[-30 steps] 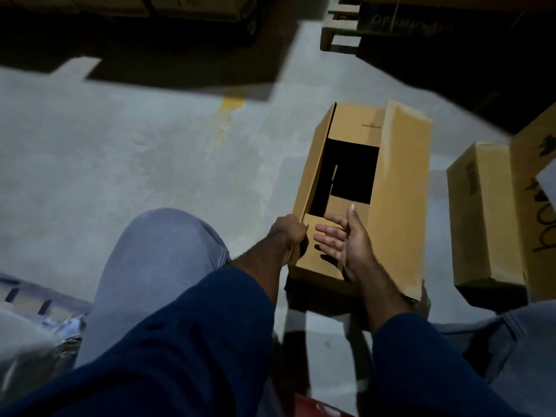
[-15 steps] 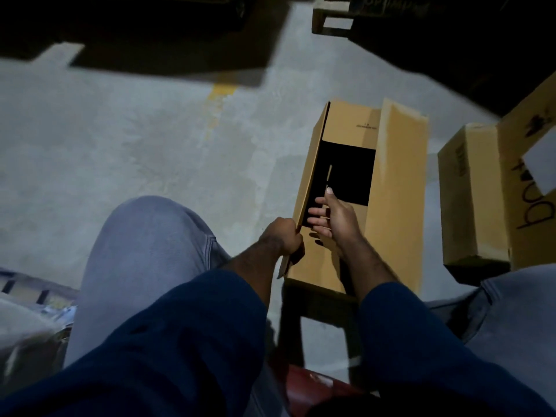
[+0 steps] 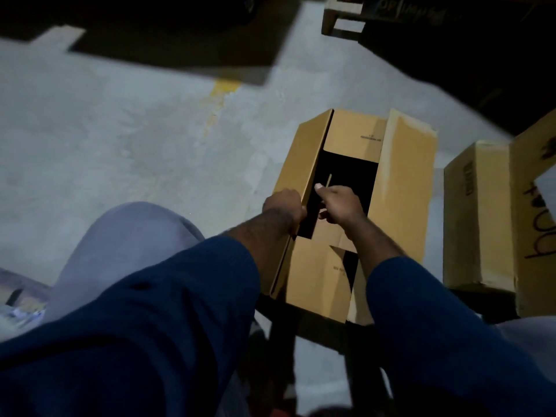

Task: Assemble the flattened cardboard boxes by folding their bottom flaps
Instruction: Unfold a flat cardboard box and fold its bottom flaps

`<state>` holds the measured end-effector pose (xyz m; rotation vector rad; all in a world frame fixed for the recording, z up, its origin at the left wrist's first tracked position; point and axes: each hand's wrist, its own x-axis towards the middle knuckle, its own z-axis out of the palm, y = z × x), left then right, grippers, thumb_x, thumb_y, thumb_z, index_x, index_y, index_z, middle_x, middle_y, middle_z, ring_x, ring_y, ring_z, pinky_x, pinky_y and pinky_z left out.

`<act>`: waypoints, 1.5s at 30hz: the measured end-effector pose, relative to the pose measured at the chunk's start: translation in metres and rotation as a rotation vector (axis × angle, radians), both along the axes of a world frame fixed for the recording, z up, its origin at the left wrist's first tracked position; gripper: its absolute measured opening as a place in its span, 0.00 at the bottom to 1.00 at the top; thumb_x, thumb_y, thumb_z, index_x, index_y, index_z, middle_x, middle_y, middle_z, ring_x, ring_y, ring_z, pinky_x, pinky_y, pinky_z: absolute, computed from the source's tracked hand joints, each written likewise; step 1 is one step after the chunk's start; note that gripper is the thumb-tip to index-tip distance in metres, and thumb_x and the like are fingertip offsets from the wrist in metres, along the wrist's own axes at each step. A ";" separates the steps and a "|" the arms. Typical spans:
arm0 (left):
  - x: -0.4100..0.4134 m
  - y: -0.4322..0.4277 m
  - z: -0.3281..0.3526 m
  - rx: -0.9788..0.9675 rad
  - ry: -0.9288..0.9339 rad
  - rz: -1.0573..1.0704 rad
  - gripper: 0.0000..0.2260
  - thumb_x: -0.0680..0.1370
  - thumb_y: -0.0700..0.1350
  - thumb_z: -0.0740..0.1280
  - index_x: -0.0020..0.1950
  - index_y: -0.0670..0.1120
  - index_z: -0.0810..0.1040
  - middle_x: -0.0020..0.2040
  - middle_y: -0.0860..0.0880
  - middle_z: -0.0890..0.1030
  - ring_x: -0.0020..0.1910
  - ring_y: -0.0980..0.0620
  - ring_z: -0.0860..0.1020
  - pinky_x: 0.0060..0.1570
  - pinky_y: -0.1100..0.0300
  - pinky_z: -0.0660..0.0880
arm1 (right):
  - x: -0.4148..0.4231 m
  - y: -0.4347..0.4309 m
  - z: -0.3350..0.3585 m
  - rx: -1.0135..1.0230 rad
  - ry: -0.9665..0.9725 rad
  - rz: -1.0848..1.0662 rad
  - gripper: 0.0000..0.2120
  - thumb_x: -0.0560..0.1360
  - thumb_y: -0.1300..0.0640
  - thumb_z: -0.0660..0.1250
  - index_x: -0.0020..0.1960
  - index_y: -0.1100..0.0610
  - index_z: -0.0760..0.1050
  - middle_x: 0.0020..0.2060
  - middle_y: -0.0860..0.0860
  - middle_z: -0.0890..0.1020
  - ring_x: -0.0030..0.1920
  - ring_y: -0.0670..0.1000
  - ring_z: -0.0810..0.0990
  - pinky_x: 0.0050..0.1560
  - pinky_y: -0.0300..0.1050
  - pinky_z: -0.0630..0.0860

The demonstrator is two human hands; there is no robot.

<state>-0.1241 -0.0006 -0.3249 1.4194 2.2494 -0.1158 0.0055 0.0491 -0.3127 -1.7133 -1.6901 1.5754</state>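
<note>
A brown cardboard box [image 3: 403,188] stands on the concrete floor in front of me, its flapped end facing up with a dark opening in the middle. My left hand [image 3: 282,207] grips the long left flap [image 3: 304,164], which stands tilted up. My right hand [image 3: 338,204] is over the opening with fingers curled, pressing on the near short flap [image 3: 319,275]. The far short flap [image 3: 358,130] lies folded in and the long right flap [image 3: 406,188] lies open to the right. My fingertips are hidden in the dark opening.
A second brown box [image 3: 478,215] lies on its side to the right, next to a larger carton with black lettering [image 3: 538,206]. A wooden pallet [image 3: 343,16] sits at the top. My knee in grey trousers [image 3: 120,248] is at the left. Bare floor [image 3: 120,130] stretches left.
My right hand slid forward from the near short flap toward the opening and its fingers curled. The left flap rose more upright under my left hand. The view shifted closer.
</note>
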 end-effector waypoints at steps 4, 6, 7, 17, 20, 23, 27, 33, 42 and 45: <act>0.001 0.015 -0.020 -0.009 -0.188 0.010 0.10 0.80 0.48 0.64 0.51 0.43 0.80 0.49 0.42 0.83 0.48 0.42 0.82 0.44 0.52 0.79 | -0.031 0.027 -0.013 0.125 -0.265 0.207 0.26 0.80 0.37 0.63 0.42 0.60 0.81 0.39 0.56 0.84 0.41 0.59 0.83 0.40 0.53 0.79; 0.004 0.018 -0.027 -0.013 -0.243 0.031 0.09 0.80 0.47 0.65 0.53 0.42 0.80 0.48 0.42 0.82 0.48 0.42 0.82 0.48 0.50 0.81 | -0.046 0.037 -0.017 0.165 -0.411 0.243 0.27 0.78 0.34 0.63 0.49 0.59 0.80 0.45 0.54 0.82 0.47 0.60 0.82 0.40 0.47 0.73; 0.005 0.019 -0.029 -0.011 -0.245 0.040 0.09 0.80 0.47 0.66 0.53 0.42 0.80 0.47 0.43 0.81 0.48 0.42 0.81 0.48 0.50 0.81 | -0.052 0.042 -0.020 0.189 -0.474 0.244 0.28 0.78 0.33 0.62 0.55 0.59 0.80 0.49 0.54 0.82 0.51 0.61 0.82 0.42 0.47 0.73; -0.008 0.041 -0.029 0.004 -0.010 -0.029 0.21 0.79 0.61 0.62 0.59 0.45 0.79 0.52 0.44 0.79 0.52 0.42 0.80 0.47 0.53 0.76 | -0.064 0.083 -0.045 0.295 -0.644 0.304 0.10 0.76 0.51 0.63 0.41 0.57 0.73 0.40 0.53 0.79 0.42 0.59 0.80 0.33 0.43 0.68; -0.006 0.058 -0.024 -0.003 -0.053 -0.006 0.14 0.79 0.55 0.65 0.56 0.46 0.79 0.53 0.46 0.81 0.51 0.44 0.80 0.50 0.53 0.78 | -0.060 0.084 -0.052 0.291 -0.614 0.278 0.13 0.75 0.47 0.64 0.40 0.57 0.76 0.39 0.53 0.79 0.41 0.59 0.81 0.35 0.44 0.71; -0.001 0.061 -0.030 0.014 -0.039 -0.001 0.08 0.80 0.51 0.64 0.49 0.47 0.78 0.51 0.46 0.82 0.44 0.46 0.77 0.44 0.54 0.76 | -0.061 0.090 -0.049 0.363 -0.659 0.308 0.17 0.77 0.42 0.63 0.47 0.56 0.79 0.45 0.54 0.82 0.45 0.59 0.82 0.40 0.47 0.75; 0.002 0.062 -0.029 0.035 -0.040 -0.025 0.15 0.81 0.54 0.62 0.53 0.44 0.81 0.44 0.47 0.78 0.47 0.44 0.79 0.43 0.55 0.73 | -0.066 0.105 -0.034 0.468 -0.725 0.294 0.19 0.81 0.43 0.61 0.57 0.58 0.78 0.54 0.57 0.82 0.53 0.61 0.82 0.43 0.48 0.73; 0.007 0.056 -0.036 0.103 0.043 -0.020 0.15 0.83 0.52 0.60 0.56 0.43 0.80 0.47 0.44 0.79 0.50 0.41 0.81 0.42 0.55 0.70 | -0.071 0.110 -0.037 0.459 -0.706 0.280 0.07 0.79 0.54 0.63 0.46 0.57 0.73 0.51 0.58 0.82 0.50 0.61 0.82 0.40 0.46 0.72; -0.009 0.092 -0.033 0.121 -0.012 0.093 0.08 0.79 0.51 0.66 0.46 0.47 0.77 0.44 0.48 0.79 0.43 0.46 0.79 0.41 0.56 0.74 | -0.072 0.116 -0.039 0.418 -0.624 0.344 0.20 0.80 0.41 0.59 0.51 0.57 0.78 0.49 0.56 0.81 0.50 0.62 0.81 0.44 0.50 0.76; -0.006 0.096 -0.039 0.139 -0.031 0.068 0.10 0.83 0.47 0.61 0.51 0.45 0.80 0.48 0.45 0.81 0.49 0.44 0.81 0.45 0.54 0.77 | -0.062 0.111 -0.042 0.373 -0.542 0.302 0.26 0.82 0.37 0.55 0.54 0.56 0.80 0.50 0.57 0.82 0.52 0.62 0.81 0.47 0.50 0.75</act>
